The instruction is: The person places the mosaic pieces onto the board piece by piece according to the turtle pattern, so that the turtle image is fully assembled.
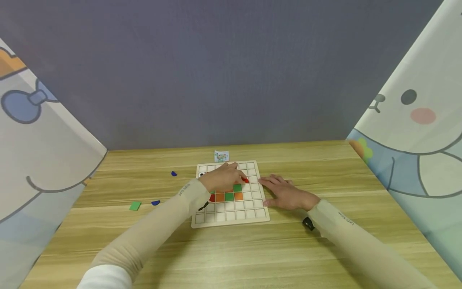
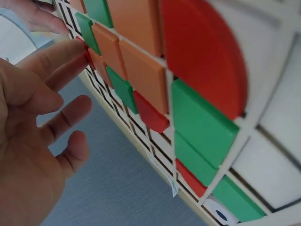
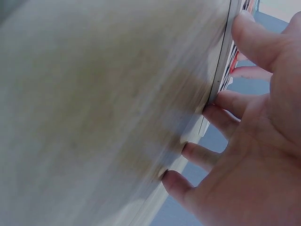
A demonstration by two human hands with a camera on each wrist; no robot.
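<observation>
A pale gridded board (image 1: 240,215) lies on the wooden table, with orange squares (image 1: 220,197), green squares (image 1: 229,196) and red pieces in its cells. My left hand (image 1: 221,178) reaches across the board, covering part of it. Its fingertips touch a small red piece (image 1: 246,180) toward the right side. In the left wrist view, the other fingers are loosely bent, and a rounded red piece (image 2: 202,56) sits close to the camera. My right hand (image 1: 283,194) rests beside the board, fingers spread, thumb and fingertips touching its right edge and the tabletop.
Left of the board lie two dark blue half-round pieces, one farther back (image 1: 174,174) and one nearer (image 1: 155,202), plus a loose green square (image 1: 135,206). A small printed card (image 1: 221,156) is behind the board. A grey partition (image 1: 231,80) stands along the table's back edge.
</observation>
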